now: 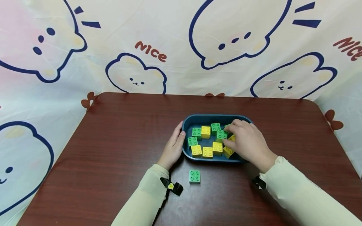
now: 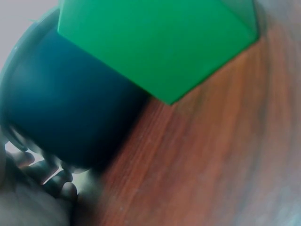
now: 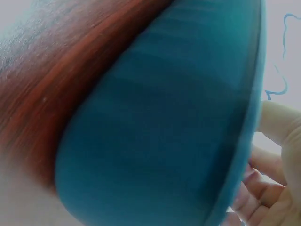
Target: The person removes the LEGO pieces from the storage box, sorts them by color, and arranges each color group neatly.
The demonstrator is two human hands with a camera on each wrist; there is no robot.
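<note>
A dark blue tray holds several green and yellow toy building bricks. At its left end my left hand rests against the outer wall, fingers extended along it. In the left wrist view those fingertips touch the tray wall. Over the tray's right side, my right hand reaches in and pinches a green brick between thumb and fingertips. In the right wrist view the tray wall hides the bricks. Yellow bricks line the front, partly hidden by the right hand at the right.
A single green brick lies on the brown wooden table in front of the tray, large in the left wrist view. A printed cloth hangs behind the table. Black straps with cameras are on both wrists.
</note>
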